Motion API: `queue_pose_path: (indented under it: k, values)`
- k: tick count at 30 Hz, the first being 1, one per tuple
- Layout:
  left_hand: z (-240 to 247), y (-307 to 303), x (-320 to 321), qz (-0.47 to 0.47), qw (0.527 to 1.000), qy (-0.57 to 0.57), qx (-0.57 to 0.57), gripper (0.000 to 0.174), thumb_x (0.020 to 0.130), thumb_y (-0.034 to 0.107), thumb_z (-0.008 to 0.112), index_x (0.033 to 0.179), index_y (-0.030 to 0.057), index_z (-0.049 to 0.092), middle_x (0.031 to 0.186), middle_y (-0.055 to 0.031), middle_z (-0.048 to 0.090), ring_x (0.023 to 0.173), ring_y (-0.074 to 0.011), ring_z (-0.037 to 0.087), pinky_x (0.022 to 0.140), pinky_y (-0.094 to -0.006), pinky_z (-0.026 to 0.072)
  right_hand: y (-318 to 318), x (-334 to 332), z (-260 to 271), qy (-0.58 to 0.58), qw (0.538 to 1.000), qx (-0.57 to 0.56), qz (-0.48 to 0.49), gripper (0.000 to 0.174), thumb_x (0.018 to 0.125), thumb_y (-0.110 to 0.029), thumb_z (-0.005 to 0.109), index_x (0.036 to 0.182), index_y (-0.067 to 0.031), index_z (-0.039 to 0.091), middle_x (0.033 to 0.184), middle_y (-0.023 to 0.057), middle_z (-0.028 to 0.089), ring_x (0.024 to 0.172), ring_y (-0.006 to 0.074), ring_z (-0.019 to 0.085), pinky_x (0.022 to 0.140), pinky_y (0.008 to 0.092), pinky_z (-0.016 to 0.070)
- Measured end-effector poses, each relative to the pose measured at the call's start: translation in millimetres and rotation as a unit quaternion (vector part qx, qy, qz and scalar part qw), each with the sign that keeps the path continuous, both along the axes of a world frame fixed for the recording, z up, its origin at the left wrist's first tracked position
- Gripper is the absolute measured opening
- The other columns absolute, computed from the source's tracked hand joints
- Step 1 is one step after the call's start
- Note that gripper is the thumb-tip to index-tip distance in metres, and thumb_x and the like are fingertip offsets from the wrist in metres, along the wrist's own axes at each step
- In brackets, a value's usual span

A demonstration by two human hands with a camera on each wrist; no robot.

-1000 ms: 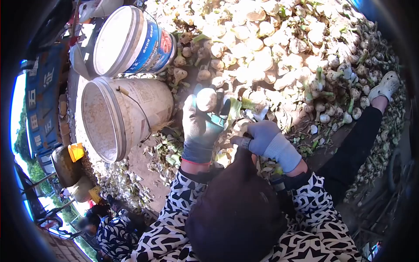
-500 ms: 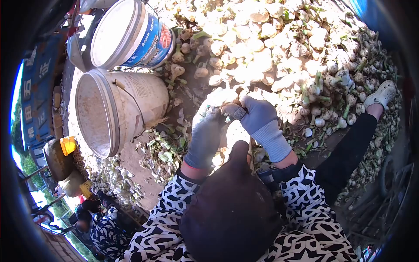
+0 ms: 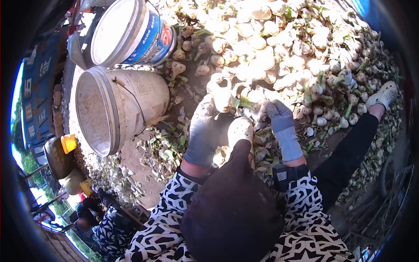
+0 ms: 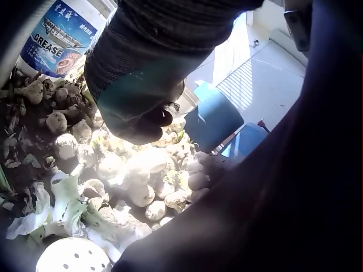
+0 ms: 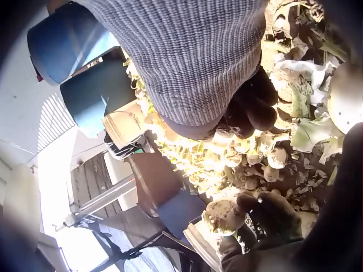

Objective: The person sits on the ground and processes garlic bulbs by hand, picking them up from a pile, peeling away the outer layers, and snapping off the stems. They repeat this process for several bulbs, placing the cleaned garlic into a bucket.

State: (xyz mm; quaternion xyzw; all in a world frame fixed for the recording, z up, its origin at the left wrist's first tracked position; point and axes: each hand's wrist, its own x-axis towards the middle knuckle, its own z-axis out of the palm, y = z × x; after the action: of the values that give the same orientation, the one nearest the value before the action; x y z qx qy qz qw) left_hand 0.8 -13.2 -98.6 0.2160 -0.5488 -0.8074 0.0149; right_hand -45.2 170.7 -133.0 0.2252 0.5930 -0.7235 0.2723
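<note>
My left hand (image 3: 204, 113), in a dark glove with a teal coating, grips a pale garlic bulb (image 3: 222, 99) at its fingertips. The same garlic bulb (image 5: 222, 216) shows its soiled side in the right wrist view. A grey knit glove covers my right hand (image 3: 278, 115), which is apart from the bulb, off to its right. Its fingers (image 5: 249, 110) are curled in, and no object shows beyond them. Garlic skins and a green-tinged stalk (image 3: 249, 103) lie between the hands. In the left wrist view the left hand (image 4: 139, 107) hides most of its bulb.
A large heap of garlic bulbs (image 3: 305, 56) spreads ahead and right. Two buckets lie tilted at left, one plain white (image 3: 146, 94) and one with a blue label (image 3: 144, 41). A perforated clog (image 3: 241, 130) is below the hands. Another person (image 3: 109, 231) sits at lower left.
The left hand first held the bulb on its upturned palm, then both hands met at it. Now the right hand has drawn away to the right, and the left still holds the bulb.
</note>
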Motion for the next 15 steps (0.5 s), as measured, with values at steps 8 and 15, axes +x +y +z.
queue_pose_path:
  k: [8,15]
  values:
    - [8,6,-3,0.043,0.998,-0.016,-0.031,0.022,0.096,0.016,0.057,0.108,-0.0011,0.061,0.094,-0.0027,0.064,0.08,-0.0069,0.059,0.07,-0.0225,0.0482,-33,-8,43,0.205,0.945,0.123,0.221,0.024,0.092,-0.024,0.063,0.078,-0.006,0.054,0.061,-0.0018,0.053,0.052,0.0044,0.051,0.048,0.0218,0.0438]
    - [5,5,1,0.077,0.992,-0.053,0.083,0.021,0.094,0.013,0.058,0.11,0.0002,0.061,0.099,-0.0056,0.064,0.083,-0.0103,0.06,0.071,-0.0257,0.0501,-28,-9,43,0.002,0.989,-0.016,0.147,0.03,0.091,-0.024,0.063,0.069,-0.0063,0.056,0.054,-0.0013,0.051,0.045,0.0058,0.047,0.043,0.0229,0.0422]
